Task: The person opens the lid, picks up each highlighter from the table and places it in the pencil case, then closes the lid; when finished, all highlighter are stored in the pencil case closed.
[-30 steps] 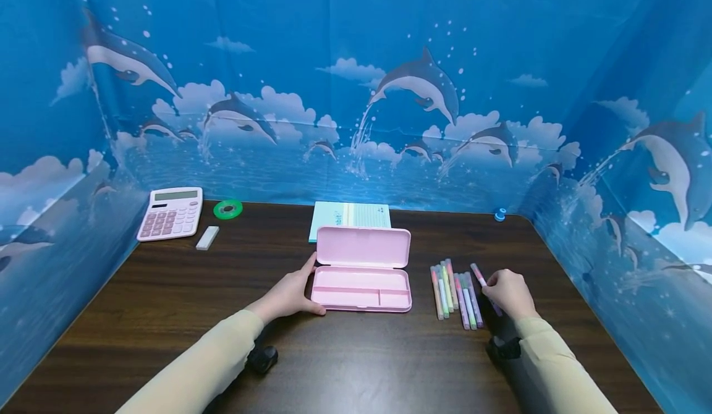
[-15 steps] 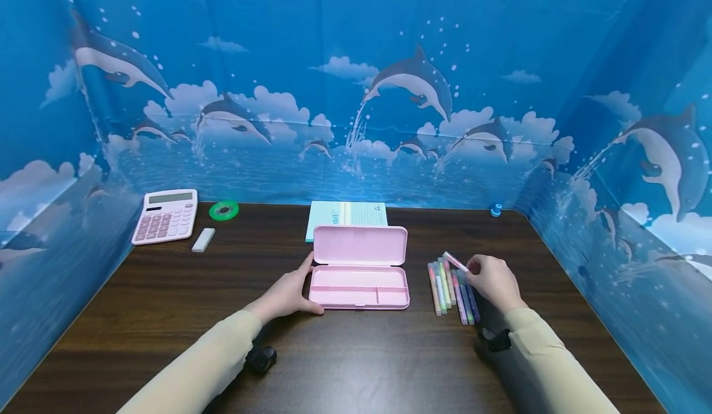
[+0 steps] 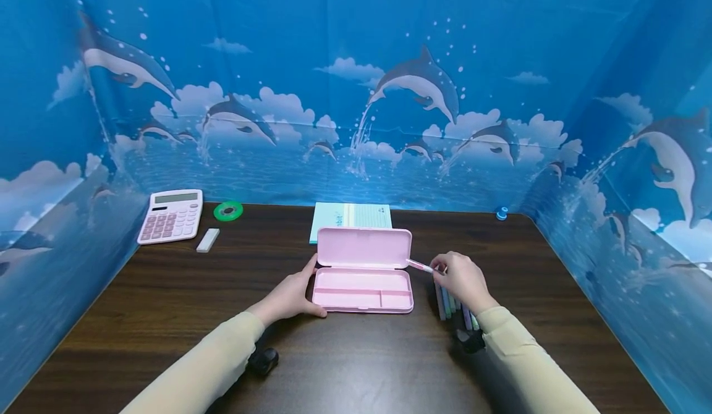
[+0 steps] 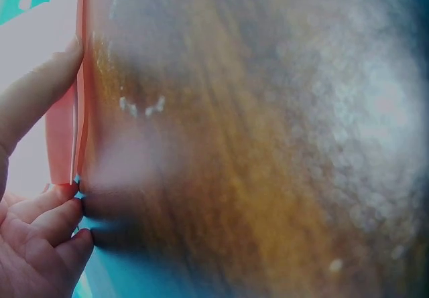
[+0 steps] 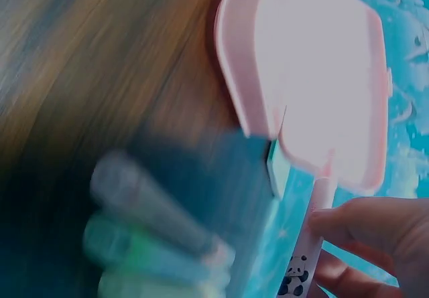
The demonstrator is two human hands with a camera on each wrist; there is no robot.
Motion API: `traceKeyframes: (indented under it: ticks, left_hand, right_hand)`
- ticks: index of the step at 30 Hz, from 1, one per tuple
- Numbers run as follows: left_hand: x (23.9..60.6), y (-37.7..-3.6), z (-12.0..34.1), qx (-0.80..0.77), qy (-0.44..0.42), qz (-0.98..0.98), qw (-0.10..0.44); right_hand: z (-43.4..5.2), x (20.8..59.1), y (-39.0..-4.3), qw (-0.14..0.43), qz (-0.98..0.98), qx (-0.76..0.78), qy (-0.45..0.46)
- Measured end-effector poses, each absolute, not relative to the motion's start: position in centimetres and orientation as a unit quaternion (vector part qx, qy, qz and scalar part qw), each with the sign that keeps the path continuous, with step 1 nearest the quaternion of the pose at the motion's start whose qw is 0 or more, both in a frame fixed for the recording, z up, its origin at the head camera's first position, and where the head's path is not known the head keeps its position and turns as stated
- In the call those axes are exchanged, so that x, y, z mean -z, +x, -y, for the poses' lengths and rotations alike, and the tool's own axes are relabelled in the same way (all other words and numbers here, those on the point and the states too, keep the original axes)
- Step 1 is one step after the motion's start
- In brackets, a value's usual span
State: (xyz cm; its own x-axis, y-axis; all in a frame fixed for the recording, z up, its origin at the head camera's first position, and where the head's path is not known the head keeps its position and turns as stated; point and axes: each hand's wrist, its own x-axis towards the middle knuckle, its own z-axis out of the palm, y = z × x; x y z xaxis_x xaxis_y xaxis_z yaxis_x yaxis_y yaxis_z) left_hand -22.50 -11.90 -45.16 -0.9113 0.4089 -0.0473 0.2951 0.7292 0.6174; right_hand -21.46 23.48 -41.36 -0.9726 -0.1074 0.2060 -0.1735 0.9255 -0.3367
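An open pink pencil case (image 3: 346, 299) lies mid-table with its lid (image 3: 364, 247) raised at the back; its compartments hold nothing. My left hand (image 3: 289, 296) holds the case's left end, thumb at the front edge and fingers at the side. My right hand (image 3: 460, 280) pinches a pink-and-white marker (image 3: 419, 266), raised beside the right edge of the case. A panda print shows on that marker (image 5: 308, 244) in the right wrist view. Beneath the right hand lie several markers (image 3: 441, 303) side by side, partly hidden by it.
Behind the case lies a light-blue notebook (image 3: 325, 219). At the back left are a pink-and-white calculator (image 3: 171, 216), a green tape roll (image 3: 228, 211) and a white eraser-like block (image 3: 208, 240). A small blue object (image 3: 502, 213) stands at the back right.
My right hand has picked up the marker from the right end of the row and carried it left to the pencil case. The left hand has stayed on the case.
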Motion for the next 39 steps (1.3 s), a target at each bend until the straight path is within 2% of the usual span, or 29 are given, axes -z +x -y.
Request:
traceKeyframes:
  ticks: [18, 25, 32, 39]
  left_hand:
    - [45.3, -22.4, 11.7, -0.320, 0.176, -0.926, 0.094]
    - [45.1, -22.4, 11.8, -0.318, 0.171, -0.928, 0.096]
    - [45.1, -22.4, 11.9, -0.320, 0.167, -0.928, 0.096]
    - [45.1, -22.3, 11.8, -0.320, 0.167, -0.928, 0.097]
  right_hand:
    - [-16.7, 41.7, -23.1, 0.069, 0.973, -0.160, 0.150]
    - [-14.7, 42.0, -23.5, 0.092, 0.962, -0.148, 0.211]
    - [-13.2, 42.6, -24.0, 0.047, 0.965, -0.138, 0.218]
    - [-12.5, 43.0, -24.2, 0.053, 0.966, -0.120, 0.223]
